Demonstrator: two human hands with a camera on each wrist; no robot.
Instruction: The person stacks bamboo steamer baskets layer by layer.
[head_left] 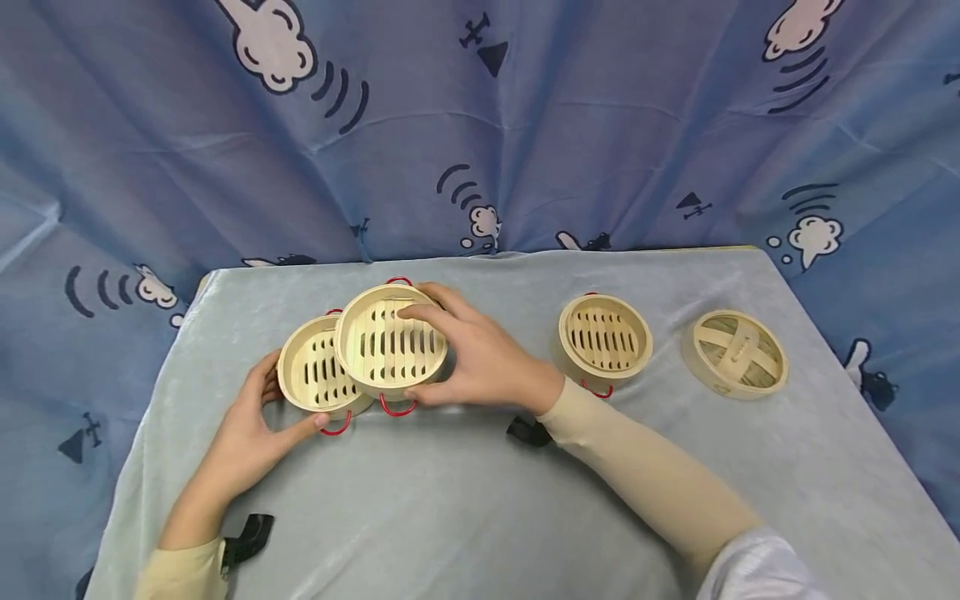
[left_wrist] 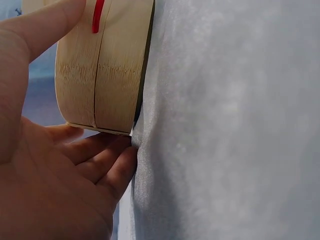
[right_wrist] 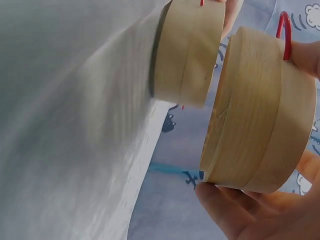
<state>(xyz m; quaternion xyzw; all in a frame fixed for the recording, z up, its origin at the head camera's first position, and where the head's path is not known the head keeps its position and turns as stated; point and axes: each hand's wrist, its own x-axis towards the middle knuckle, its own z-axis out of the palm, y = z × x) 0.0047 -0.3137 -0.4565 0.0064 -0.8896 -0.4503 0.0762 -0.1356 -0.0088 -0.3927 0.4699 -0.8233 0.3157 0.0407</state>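
Observation:
My left hand [head_left: 243,433] holds a round bamboo steamer basket [head_left: 318,371] on the table, thumb by its red handle and fingers along its left wall. In the left wrist view that basket's wall [left_wrist: 107,70] stands upright on the cloth. My right hand [head_left: 483,354] grips a second bamboo steamer basket [head_left: 390,342], thumb at its near side by a red handle, one finger over the slatted base. This basket is raised off the table and overlaps the first one's right side in the head view. In the right wrist view a gap shows between the raised basket [right_wrist: 260,110] and the lower one [right_wrist: 187,55].
A third slatted steamer basket [head_left: 603,337] with red handles stands right of centre, close to my right forearm. Further right lies a woven bamboo lid [head_left: 738,354] with a cross strap. A pale grey cloth [head_left: 420,508] covers the table; a blue patterned curtain [head_left: 585,150] hangs behind.

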